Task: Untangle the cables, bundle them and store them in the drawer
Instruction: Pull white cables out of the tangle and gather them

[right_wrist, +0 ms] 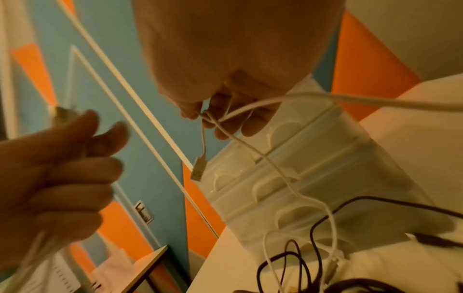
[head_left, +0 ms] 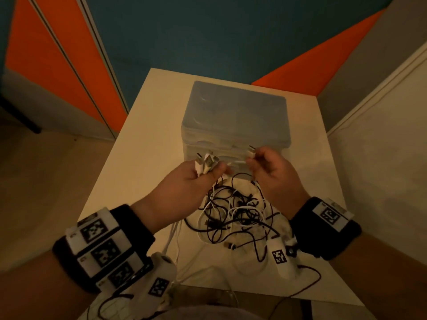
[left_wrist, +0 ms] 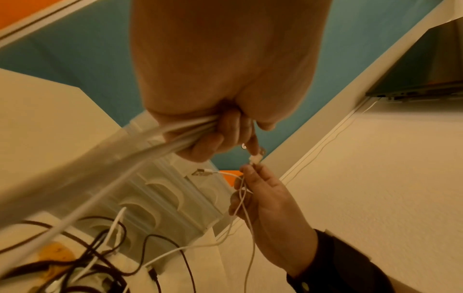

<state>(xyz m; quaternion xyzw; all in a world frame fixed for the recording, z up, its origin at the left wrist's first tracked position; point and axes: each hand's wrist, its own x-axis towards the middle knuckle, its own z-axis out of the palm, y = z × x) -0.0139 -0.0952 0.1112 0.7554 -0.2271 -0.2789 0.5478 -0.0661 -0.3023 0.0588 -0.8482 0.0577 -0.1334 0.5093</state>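
Note:
My left hand (head_left: pixel 203 175) is raised above the white table (head_left: pixel 143 144) and grips a bunch of white cables, whose USB plugs (head_left: pixel 206 160) stick up past the fingers. My right hand (head_left: pixel 256 162) pinches another white cable just below its plug (head_left: pixel 251 151), level with the left hand. In the right wrist view a second USB plug (right_wrist: pixel 199 168) dangles from the right hand's fingers (right_wrist: pixel 225 117). Below both hands a tangle of black and white cables (head_left: pixel 235 211) lies on the table. The translucent drawer unit (head_left: pixel 235 116) stands just behind, with its drawers closed.
The table's near edge is by my body and a black cable (head_left: pixel 316 280) loops over it. A white wall (head_left: pixel 381 158) runs close on the right. An orange and teal wall (head_left: pixel 184 38) is behind. A laptop (left_wrist: pixel 413 79) sits on a ledge to the right.

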